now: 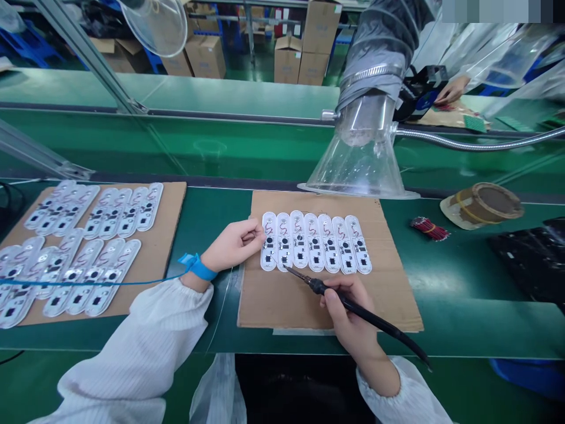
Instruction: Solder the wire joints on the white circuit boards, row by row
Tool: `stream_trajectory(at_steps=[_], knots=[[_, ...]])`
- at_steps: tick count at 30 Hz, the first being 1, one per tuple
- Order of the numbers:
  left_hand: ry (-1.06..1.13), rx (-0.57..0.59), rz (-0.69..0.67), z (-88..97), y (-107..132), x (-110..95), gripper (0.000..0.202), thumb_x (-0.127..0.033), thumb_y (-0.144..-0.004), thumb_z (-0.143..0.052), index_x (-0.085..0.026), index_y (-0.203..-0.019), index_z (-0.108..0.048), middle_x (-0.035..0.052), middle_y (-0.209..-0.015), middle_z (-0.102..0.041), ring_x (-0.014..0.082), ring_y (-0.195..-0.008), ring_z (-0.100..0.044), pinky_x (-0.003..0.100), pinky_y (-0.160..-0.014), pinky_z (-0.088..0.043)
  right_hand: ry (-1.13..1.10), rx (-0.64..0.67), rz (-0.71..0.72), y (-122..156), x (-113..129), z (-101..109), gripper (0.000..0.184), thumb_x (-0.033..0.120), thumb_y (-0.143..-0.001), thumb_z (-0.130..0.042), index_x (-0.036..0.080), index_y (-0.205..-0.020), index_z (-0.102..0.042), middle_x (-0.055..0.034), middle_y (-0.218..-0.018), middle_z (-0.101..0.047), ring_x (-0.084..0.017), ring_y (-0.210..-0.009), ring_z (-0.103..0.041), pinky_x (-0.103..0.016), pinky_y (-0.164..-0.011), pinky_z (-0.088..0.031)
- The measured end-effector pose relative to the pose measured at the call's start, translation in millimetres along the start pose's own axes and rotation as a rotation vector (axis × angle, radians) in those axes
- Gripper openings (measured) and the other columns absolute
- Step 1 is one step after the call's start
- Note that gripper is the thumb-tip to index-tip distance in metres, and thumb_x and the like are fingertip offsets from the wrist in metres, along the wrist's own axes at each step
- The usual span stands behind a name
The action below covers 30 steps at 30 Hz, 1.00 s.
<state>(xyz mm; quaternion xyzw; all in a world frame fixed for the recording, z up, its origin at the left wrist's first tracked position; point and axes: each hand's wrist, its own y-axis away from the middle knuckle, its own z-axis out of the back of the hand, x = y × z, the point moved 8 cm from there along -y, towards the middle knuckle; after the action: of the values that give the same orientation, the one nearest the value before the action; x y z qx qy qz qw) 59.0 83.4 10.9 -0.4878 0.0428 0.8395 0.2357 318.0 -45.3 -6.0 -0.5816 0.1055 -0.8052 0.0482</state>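
My right hand (pixel 353 315) grips a black soldering iron (pixel 322 287), its tip angled up and left to the lower end of the second white circuit board (pixel 283 241) from the left. Several such rounded boards with red wires and black parts stand side by side in a row on a cardboard sheet (pixel 309 303). My left hand (pixel 238 241), wearing a blue wrist strap (pixel 202 268), is closed in a pinch at the left edge of the leftmost board (pixel 268 242). What its fingertips hold is hidden. A thin pale wire (pixel 220 312) hangs below that hand.
More boards (pixel 106 277) lie on another cardboard sheet (pixel 174 224) at left. A clear fume hood (pixel 362 168) hangs just beyond the row. A bundle of red wires (pixel 430 228), a tape-bound round container (pixel 481 206) and a black bag (pixel 529 259) lie right. Another person's hand (pixel 452 90) works across the bench.
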Motion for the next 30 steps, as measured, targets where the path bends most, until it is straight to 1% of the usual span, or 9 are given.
stream_trajectory(at_steps=[5, 11, 18, 21, 24, 26, 30], knots=[[-0.012, 0.022, -0.036, -10.0, 1, -5, 0.025, -0.033, -0.103, -0.057, -0.021, -0.081, -0.057, -0.0063, -0.067, -0.044, 0.0118, -0.059, -0.037, 0.027, -0.057, -0.030, 0.027, 0.010, 0.002, 0, 0, -3, 0.012, 0.037, -0.109, -0.070, 0.027, -0.104, -0.068, 0.0013, -0.074, -0.071, -0.017, -0.059, -0.070, -0.025, -0.054, -0.057], [-0.006, 0.045, -0.032, -12.1, 0, -6, 0.023, -0.030, -0.102, -0.056, -0.022, -0.081, -0.055, -0.0053, -0.068, -0.047, 0.0116, -0.059, -0.037, 0.026, -0.057, -0.031, 0.040, 0.022, 0.004, -1, 2, -4, 0.012, 0.036, -0.108, -0.070, 0.026, -0.103, -0.069, 0.0009, -0.073, -0.071, -0.017, -0.057, -0.068, -0.025, -0.052, -0.054], [-0.029, 0.041, -0.035, -11.6, 0, -6, 0.025, -0.034, -0.103, -0.057, -0.021, -0.082, -0.057, -0.0050, -0.068, -0.048, 0.0119, -0.059, -0.038, 0.027, -0.058, -0.031, 0.055, 0.024, 0.019, -1, 3, -4, 0.009, 0.034, -0.107, -0.071, 0.027, -0.103, -0.069, 0.0014, -0.073, -0.071, -0.017, -0.057, -0.069, -0.025, -0.052, -0.055], [-0.036, 0.035, -0.032, -10.6, 0, -5, 0.027, -0.036, -0.105, -0.057, -0.021, -0.082, -0.058, -0.0053, -0.067, -0.047, 0.0126, -0.059, -0.038, 0.028, -0.059, -0.031, 0.006, -0.012, 0.027, 0, 2, -1, 0.009, 0.035, -0.108, -0.071, 0.027, -0.105, -0.069, 0.0012, -0.076, -0.072, -0.017, -0.060, -0.071, -0.026, -0.056, -0.058], [-0.028, 0.028, -0.030, -8.3, 0, -3, 0.026, -0.036, -0.105, -0.059, -0.022, -0.083, -0.059, -0.0056, -0.068, -0.044, 0.0134, -0.060, -0.037, 0.029, -0.059, -0.032, -0.058, -0.059, 0.031, -1, 3, 2, 0.010, 0.037, -0.111, -0.070, 0.028, -0.107, -0.069, 0.0020, -0.076, -0.071, -0.016, -0.061, -0.069, -0.026, -0.058, -0.059], [-0.021, -0.023, -0.028, -1.9, 0, -1, 0.025, -0.036, -0.106, -0.058, -0.022, -0.084, -0.058, -0.0050, -0.071, -0.044, 0.0143, -0.062, -0.038, 0.030, -0.061, -0.034, -0.101, -0.079, 0.026, -3, 4, 4, 0.012, 0.039, -0.112, -0.068, 0.028, -0.107, -0.068, 0.0031, -0.073, -0.069, -0.015, -0.059, -0.067, -0.025, -0.056, -0.057], [-0.002, -0.195, 0.025, 18.6, 1, 10, 0.019, -0.036, -0.109, -0.054, -0.023, -0.095, -0.056, -0.0025, -0.082, -0.048, 0.0165, -0.070, -0.043, 0.031, -0.068, -0.039, -0.124, -0.145, 0.022, -7, 3, 15, 0.016, 0.043, -0.114, -0.067, 0.027, -0.109, -0.067, 0.0042, -0.072, -0.068, -0.014, -0.059, -0.067, -0.026, -0.058, -0.057]])
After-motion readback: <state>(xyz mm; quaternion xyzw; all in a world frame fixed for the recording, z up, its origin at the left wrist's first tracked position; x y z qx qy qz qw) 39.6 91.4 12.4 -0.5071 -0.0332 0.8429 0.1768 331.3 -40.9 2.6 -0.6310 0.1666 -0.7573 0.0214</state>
